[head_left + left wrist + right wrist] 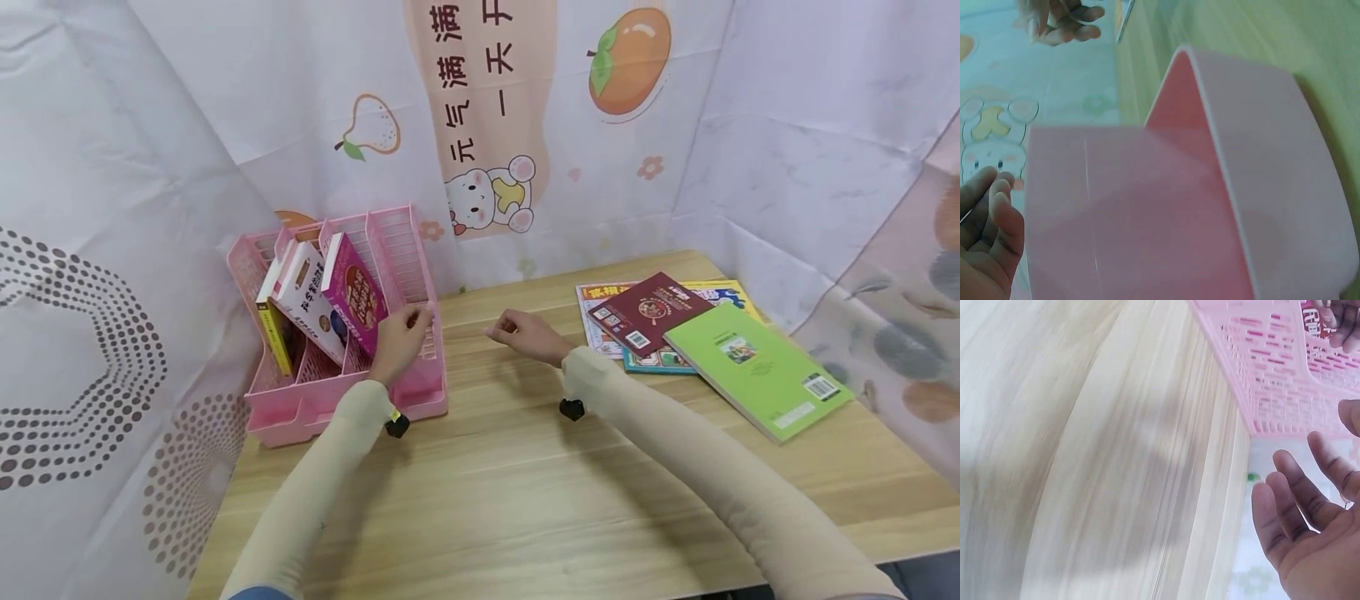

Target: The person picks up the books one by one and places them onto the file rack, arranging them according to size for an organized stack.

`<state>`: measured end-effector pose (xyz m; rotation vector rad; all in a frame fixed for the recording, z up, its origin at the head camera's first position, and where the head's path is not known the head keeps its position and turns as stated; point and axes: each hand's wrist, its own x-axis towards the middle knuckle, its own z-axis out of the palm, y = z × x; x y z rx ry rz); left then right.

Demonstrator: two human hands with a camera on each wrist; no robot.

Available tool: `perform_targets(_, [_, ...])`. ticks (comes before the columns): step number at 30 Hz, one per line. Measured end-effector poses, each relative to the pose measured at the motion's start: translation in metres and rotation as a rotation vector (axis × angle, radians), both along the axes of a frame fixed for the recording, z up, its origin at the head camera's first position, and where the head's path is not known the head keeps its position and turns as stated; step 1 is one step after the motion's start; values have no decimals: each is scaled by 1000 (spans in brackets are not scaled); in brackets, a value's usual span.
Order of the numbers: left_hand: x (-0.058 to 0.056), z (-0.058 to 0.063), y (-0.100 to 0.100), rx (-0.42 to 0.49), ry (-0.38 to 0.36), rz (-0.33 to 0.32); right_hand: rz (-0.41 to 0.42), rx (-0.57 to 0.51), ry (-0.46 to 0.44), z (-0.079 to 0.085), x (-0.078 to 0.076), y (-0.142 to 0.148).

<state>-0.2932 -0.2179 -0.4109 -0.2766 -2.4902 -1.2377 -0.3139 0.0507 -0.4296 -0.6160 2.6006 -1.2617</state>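
A pink plastic book rack (422,385) stands on the left of the table. Leaning in its compartments are a yellow-spined book (278,337), a white book (313,310) and a magenta book (357,292). My left hand (401,343) hovers in front of the rack's right side, fingers loosely bent around nothing. Over the bare wood to its right is my right hand (529,336), also holding nothing. In the right wrist view, the right hand's fingers (1266,515) are relaxed and apart. The left wrist view shows the rack's smooth pink wall (1129,212) beside the left hand.
At the right of the table lie overlapping books: a dark red one (651,312), a green one (757,371) and colourful ones (600,333) underneath. A printed cloth (600,183) hangs behind the wooden table (487,500). Each wrist carries a small black device (572,409).
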Motion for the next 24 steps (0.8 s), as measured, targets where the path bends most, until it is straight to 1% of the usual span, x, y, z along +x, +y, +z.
perform_targets(4, [-2, -3, 14, -53, 21, -75, -17, 22, 16, -2, 1, 12])
perform_targets(9, [-3, -2, 29, -78, 19, -147, -33, 43, 27, -1, 2, 23])
perform_targets(14, [-1, -5, 42, -89, -36, -214, -55, 62, 54, -5, 0, 33])
perform_targets(17, [-1, -8, 50, -100, -66, -234, -67, 61, 61, -7, 0, 40])
perform_targets(20, [-2, -13, 57, -110, -74, -256, -72, 55, 55, -8, 2, 49])
perform_targets(24, [-3, -20, 67, -123, -65, -290, -78, 70, 54, -7, 4, 64])
